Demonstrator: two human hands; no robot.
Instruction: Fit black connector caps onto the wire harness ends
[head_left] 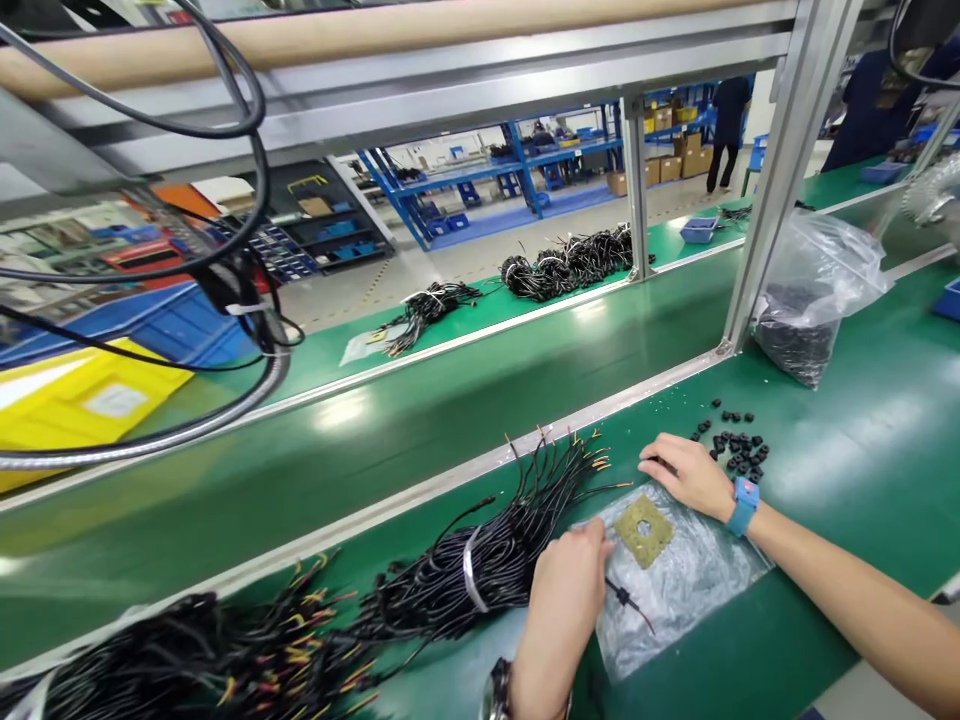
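Note:
My left hand (571, 575) is closed around a thin black cable (643, 615), whose short end sticks out to the right with a small black fitting (622, 596) on it. Below that end lies a flat clear plastic bag (682, 610). On the bag sits a yellowish square pad (634, 530) with a hole in its middle. Past the pad, my right hand (688, 475) has its fingers pinched together; something dark shows between them, too small to name. Several small black parts (739, 442) are scattered beside my right hand. A tied bundle of black cables (510, 550) rests against my left hand's side.
More black cables with coloured wire ends (187, 650) lie at the lower left. A metal post (772, 190) rises by a clear bag of black parts (799, 330). Hoses (259, 170) hang at the upper left, above a yellow bin (90, 400). A person (727, 125) stands far back.

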